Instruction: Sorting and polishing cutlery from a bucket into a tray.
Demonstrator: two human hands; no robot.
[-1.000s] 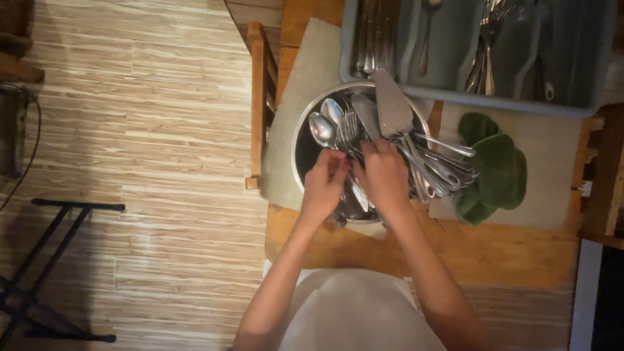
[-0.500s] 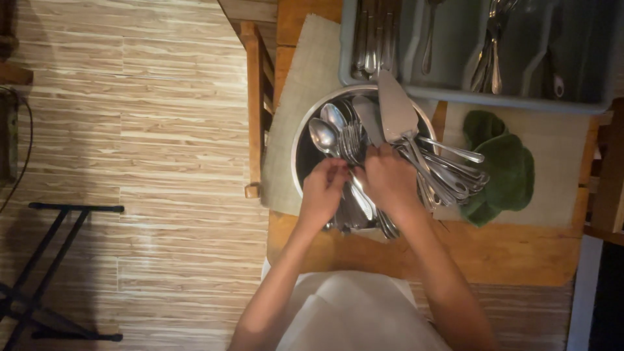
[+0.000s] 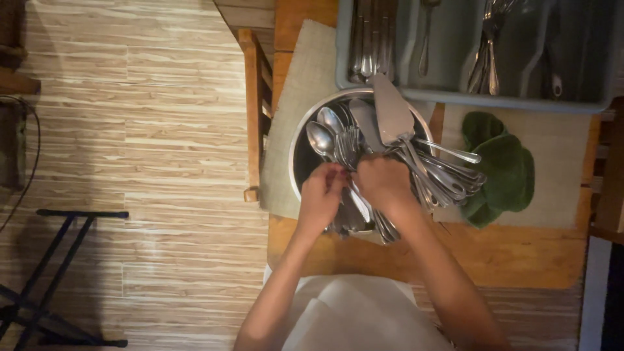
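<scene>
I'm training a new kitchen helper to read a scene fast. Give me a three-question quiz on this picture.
1. True or false: both the left hand and the right hand are at the cutlery in the round metal bowl.
2. What lies behind the bowl? A) grey cutlery tray B) frying pan C) cutting board
3. What flat, wide utensil sticks up out of the bowl?

Key: 1 true; 2 A; 3 the cake server.
</scene>
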